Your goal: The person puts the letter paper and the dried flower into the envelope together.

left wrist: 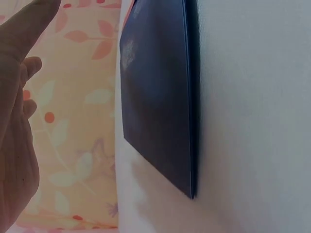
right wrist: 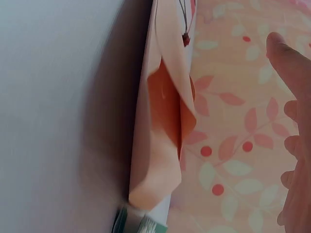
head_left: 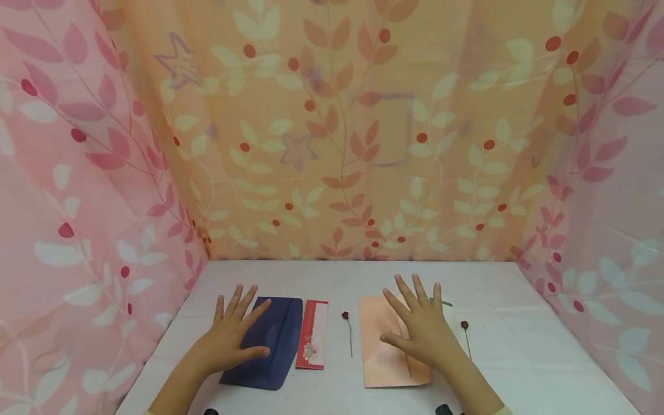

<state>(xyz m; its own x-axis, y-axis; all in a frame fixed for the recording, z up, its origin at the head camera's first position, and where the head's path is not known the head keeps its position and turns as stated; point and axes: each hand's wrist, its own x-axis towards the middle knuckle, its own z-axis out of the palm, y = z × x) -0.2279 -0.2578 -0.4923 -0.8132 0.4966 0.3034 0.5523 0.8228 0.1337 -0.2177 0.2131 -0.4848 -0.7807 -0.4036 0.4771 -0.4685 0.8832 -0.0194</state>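
Your left hand (head_left: 230, 337) has its fingers spread, gripping nothing, above the dark blue rectangular paper envelope (head_left: 282, 340) on the white worktop (head_left: 332, 276). Just right of that: the red-and-white flower-printed card (head_left: 313, 334), then a small dark red flower on a thin stem (head_left: 345, 315). Your right hand (head_left: 422, 331) is also spread, holding nothing, above the peach paper envelope (head_left: 377, 357). Right of that: a white card with a green edge (head_left: 447, 309), partly hidden, and a second dark red thin-stemmed flower (head_left: 464, 325).

White tabletop (head_left: 332, 278) is seen across lower frame; upper centre is filled by orange leaf-print curtain (head_left: 342, 135); left and right edges are covered by pink leaf-print curtains (head_left: 67, 190).
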